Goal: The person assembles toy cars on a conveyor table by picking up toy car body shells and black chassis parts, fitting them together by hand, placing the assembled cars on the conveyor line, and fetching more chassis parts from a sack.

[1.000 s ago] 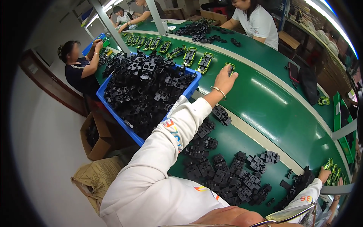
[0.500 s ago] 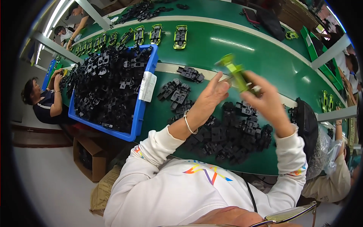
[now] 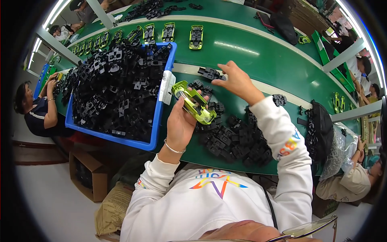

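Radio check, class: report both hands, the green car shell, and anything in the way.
Left hand holds green car shell. Right hand open at black part, contact unclear. Blue bin at left, apparently not in the way.

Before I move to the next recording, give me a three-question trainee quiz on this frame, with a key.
1. Multiple choice: how is the lime-green shell held? A) in the left hand only; B) in the right hand only; C) in both.
2. True or false: the heap of parts in the blue bin is mostly black.
3. Short answer: what lies nearest the spread thumb and finger of the right hand?

Key: 1. A, the left hand only. 2. True. 3. A small black moulded piece; whether it is already touched is hard to tell.
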The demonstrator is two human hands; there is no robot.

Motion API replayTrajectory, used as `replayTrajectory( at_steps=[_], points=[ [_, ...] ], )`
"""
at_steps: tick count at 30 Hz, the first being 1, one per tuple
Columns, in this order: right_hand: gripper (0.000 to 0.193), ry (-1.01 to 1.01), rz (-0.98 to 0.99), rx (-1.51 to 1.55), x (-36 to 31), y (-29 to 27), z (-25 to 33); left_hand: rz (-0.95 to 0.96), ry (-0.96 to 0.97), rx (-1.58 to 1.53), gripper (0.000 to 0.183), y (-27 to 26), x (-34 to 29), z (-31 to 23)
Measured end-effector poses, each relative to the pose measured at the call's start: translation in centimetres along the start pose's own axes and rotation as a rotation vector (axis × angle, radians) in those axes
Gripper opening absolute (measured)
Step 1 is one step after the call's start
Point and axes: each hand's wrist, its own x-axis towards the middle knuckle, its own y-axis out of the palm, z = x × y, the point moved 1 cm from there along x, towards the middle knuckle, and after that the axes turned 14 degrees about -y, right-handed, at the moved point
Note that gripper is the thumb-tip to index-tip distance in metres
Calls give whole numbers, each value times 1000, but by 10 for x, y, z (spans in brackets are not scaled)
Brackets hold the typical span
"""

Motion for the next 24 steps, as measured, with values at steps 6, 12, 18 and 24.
replayTrajectory(
  at_steps=[6,12,18,24],
  points=[
    [46,-113,174,-234,22,17,-4,8,-63,22,45,-9,1,-4],
    [51,-361,280,-224,-33,-26,-17,28,-98,-23,40,-12,9,-8],
    [65,-490,204,-223,-70,-43,-12,45,-116,14,40,-1,17,-2],
    [68,8,17,-430,-86,-21,8,58,-99,29,39,5,23,7]
  ],
)
